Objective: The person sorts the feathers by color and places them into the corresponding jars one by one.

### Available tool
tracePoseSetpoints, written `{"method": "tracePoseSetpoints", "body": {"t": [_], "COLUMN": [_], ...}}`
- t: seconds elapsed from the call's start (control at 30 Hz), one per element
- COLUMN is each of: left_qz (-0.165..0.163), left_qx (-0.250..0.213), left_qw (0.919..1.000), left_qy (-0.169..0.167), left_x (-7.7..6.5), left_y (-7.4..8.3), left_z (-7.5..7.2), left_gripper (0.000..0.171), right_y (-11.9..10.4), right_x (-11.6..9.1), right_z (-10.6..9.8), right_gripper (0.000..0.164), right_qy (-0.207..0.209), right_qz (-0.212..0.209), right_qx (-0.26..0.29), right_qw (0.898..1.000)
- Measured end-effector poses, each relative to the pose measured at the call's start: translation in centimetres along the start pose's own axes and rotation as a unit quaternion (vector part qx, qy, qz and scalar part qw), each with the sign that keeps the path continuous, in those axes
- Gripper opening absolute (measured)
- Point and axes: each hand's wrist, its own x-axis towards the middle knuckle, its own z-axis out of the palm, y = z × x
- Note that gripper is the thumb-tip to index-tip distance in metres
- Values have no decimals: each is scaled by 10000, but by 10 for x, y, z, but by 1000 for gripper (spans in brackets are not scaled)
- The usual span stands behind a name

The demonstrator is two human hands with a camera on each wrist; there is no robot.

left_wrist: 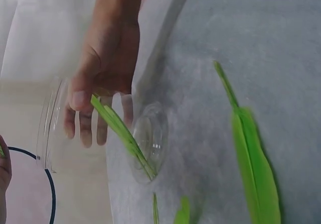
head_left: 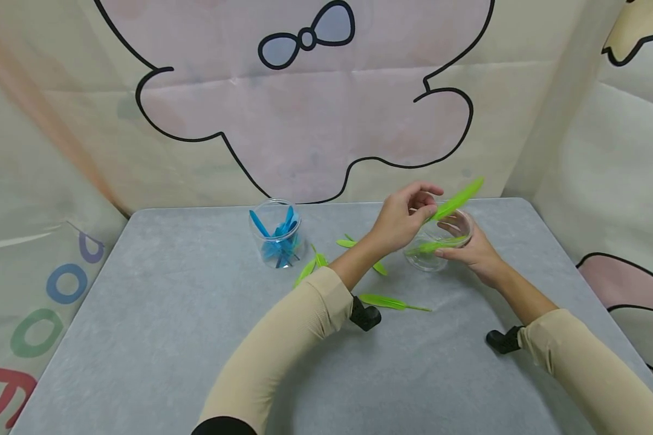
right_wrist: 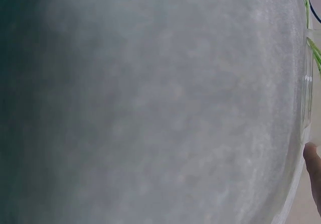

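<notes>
My left hand (head_left: 405,216) pinches a bright green feather (head_left: 459,199) above the mouth of a clear plastic jar (head_left: 425,261). Around the jar's side curls my right hand (head_left: 476,254), its thumb at the front. Inside that jar lean green feathers (left_wrist: 118,126), plain in the left wrist view. Another green feather (head_left: 383,301) lies flat on the table in front. Only a fingertip (right_wrist: 312,158) of the right hand shows at the edge of the right wrist view.
A second clear jar (head_left: 265,248) with several blue feathers (head_left: 284,237) stands left of centre. More green feathers (head_left: 306,272) lie loose between the jars on the grey table (head_left: 158,314). A printed cloth backdrop (head_left: 207,175) hangs behind the table's far edge.
</notes>
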Motion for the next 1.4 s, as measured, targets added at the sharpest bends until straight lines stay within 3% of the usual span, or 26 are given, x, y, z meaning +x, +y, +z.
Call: {"method": "tracePoseSetpoints", "body": {"t": [0.33,0.4,0.63,0.83,0.93,1.03,1.27,1.4], "left_qz": [-152,-226,-29,46,37,32,93,-45], "left_qx": [-257,-287,-346,-531,-530,-558,-530,-527], "left_qw": [9981,9973,9954,9940,9944,9947,9946,9954], "left_qy": [538,643,896,957,919,862,883,805], "left_x": [17,18,27,22,20,21,31,32], "left_y": [-5,0,-6,17,21,13,-21,-28], "left_z": [13,14,22,23,22,24,32,36], "left_gripper": [22,21,19,17,16,16,13,11], "right_y": [1,2,1,0,0,1,3,3], "right_x": [0,0,-2,-1,-1,-1,0,1], "right_z": [-1,-2,0,-2,-3,-4,-3,-3], "right_gripper": [85,83,83,85,85,85,82,85], "right_qy": [32,44,88,124,89,60,116,111], "right_qz": [-31,-51,-97,-68,-71,-98,-157,-187], "right_qx": [-151,-129,53,-81,-194,-235,-226,-203], "right_qw": [9999,9999,9999,9999,9997,9997,9996,9996]}}
